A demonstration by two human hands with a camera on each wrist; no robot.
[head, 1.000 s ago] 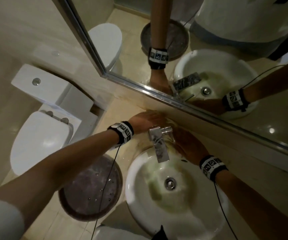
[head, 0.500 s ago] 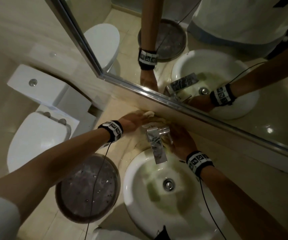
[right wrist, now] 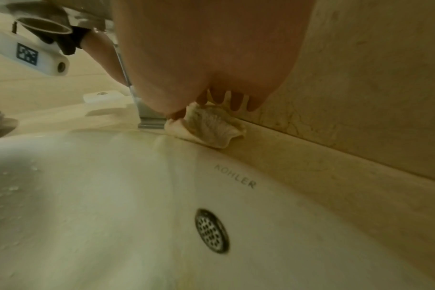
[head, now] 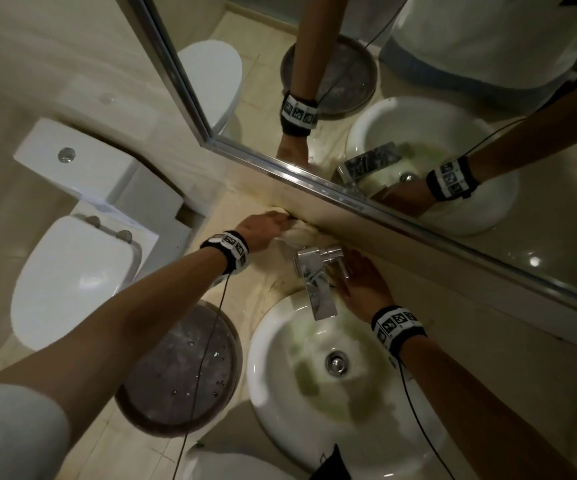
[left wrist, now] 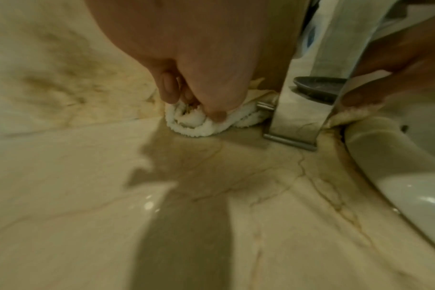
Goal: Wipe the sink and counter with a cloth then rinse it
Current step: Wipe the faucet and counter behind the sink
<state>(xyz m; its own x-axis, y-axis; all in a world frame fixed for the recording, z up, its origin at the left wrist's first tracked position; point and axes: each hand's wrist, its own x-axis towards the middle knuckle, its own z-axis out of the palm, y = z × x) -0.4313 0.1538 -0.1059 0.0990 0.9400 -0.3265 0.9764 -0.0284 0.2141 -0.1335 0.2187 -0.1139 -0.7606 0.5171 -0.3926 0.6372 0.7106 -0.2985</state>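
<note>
Since the earlier frame my left hand (head: 263,225) has drawn the cloth (left wrist: 199,121) leftward behind the faucet (head: 315,278). Both hands pinch its ends on the bench (left wrist: 211,215); right hand (head: 363,284) grips the other end.

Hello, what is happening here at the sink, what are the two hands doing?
A person is cleaning behind the tap with a white cloth. The cloth runs round the back of the tap base. The left hand grips one bunched end on the counter; the right hand holds the other end beside the sink rim. No water is seen running.
</note>
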